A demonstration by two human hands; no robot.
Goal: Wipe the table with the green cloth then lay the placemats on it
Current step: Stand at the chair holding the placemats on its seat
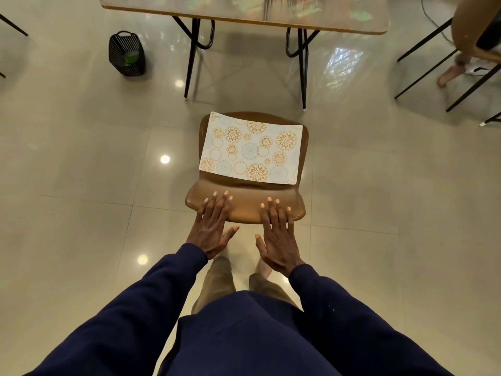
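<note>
The person stands on a glossy tiled floor (81, 172) just behind a brown chair (244, 206), looking down over its backrest. A placemat (252, 149) lies flat on the chair's seat, turned slightly askew. It is pale, with orange and faint blue flower rings, and its far left corner reaches past the seat's edge. Nothing touches it.

Both arms, in dark blue sleeves (151, 291), reach forward side by side. The left hand (210, 232) is palm down with its fingers straight and a little spread and its thumb stuck out toward the middle. Its fingertips lie over the near left part of the backrest. The right hand (279, 237) mirrors it over the near right part, fingers straight and slightly fanned, thumb out to the left. Neither hand holds anything. Whether the fingers rest on the backrest or hover just above it cannot be told from this angle.

The table (217, 8) stands at the far side, well apart from the chair, on black metal legs. Its shiny top is partly cut off by the frame and blurred.

On the floor to the far left of the table legs sits a black slatted basket (126, 54). A green patch (129, 57) shows through its bars; it may be the green cloth.

At the far right edge stands another chair (466, 31) on black legs.
</note>
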